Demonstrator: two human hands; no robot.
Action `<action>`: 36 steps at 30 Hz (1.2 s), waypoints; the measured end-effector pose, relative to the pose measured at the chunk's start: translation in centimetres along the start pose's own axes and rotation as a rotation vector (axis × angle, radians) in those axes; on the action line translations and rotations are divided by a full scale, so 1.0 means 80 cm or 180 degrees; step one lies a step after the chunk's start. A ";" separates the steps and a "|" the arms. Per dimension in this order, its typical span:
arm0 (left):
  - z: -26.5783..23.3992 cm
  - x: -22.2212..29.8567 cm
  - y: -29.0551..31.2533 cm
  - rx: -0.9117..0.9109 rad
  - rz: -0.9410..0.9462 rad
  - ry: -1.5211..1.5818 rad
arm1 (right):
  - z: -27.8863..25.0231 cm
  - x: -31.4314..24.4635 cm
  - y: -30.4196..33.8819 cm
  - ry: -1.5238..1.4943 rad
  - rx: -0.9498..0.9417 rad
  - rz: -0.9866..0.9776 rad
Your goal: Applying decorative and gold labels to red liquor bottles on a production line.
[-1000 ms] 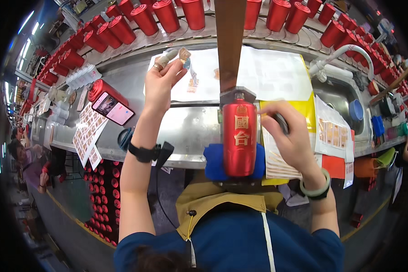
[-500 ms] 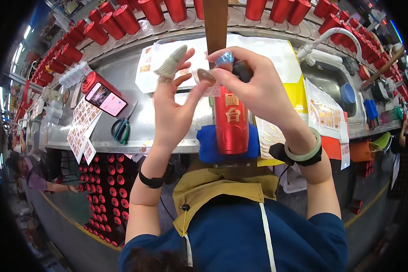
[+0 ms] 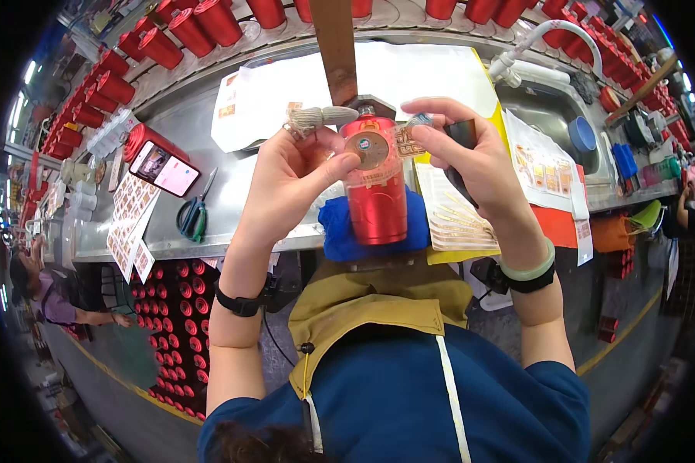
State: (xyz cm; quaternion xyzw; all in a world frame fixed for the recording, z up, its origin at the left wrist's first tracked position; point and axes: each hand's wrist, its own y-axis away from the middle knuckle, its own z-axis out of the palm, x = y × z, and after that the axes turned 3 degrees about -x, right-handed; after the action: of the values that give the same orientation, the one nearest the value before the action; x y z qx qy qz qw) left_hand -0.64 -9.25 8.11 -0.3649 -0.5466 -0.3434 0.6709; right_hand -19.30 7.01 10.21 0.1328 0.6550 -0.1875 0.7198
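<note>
A red metallic bottle [image 3: 378, 216] lies on a folded blue cloth [image 3: 333, 235] in front of me. Over its upper part, a clear film [image 3: 382, 176] with gold print stretches between my hands. At the film's left, a round brownish disc [image 3: 368, 149] with a small emblem sits by my left thumb. My left hand [image 3: 297, 181] pinches there, its index finger in a knitted grey finger cover [image 3: 316, 119]. My right hand [image 3: 471, 150] pinches the film's right end, where gold characters show. A dark flat piece [image 3: 462, 137] rests in the right palm, partly hidden by the fingers.
White sheets [image 3: 286, 92] cover the back of the metal table, below a wooden post [image 3: 334, 54]. To the left are a phone [image 3: 164, 167], scissors [image 3: 194, 210] and decal sheets [image 3: 131, 212]. Gold strips [image 3: 459, 220] and a sink [image 3: 564, 139] are at right; red bottles [image 3: 216, 23] line the back.
My hands have moved apart, and the film now spreads between them over the bottle. The disc has turned its face toward me. The bottle's large gold characters no longer show below the film.
</note>
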 end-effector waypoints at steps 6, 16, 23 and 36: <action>0.007 0.008 0.000 -0.0306 -0.0115 -0.0163 | -0.024 0.011 0.016 0.0584 -0.0141 0.0355; 0.011 0.014 0.002 -0.0457 -0.0192 -0.0318 | -0.026 0.019 0.030 0.0170 -0.0221 0.0135; 0.022 0.000 0.018 -0.0566 -0.0168 -0.0433 | -0.054 0.027 0.048 0.0829 -0.0437 0.0643; 0.030 -0.007 0.024 -0.0587 -0.0293 -0.0241 | -0.059 0.015 0.060 0.0768 -0.0606 0.1110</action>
State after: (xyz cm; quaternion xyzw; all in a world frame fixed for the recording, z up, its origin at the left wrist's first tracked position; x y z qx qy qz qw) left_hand -0.19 -6.20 7.69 -0.4123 -0.5538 -0.4087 0.5969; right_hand -21.28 13.24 8.22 0.1969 0.7183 0.0196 0.6670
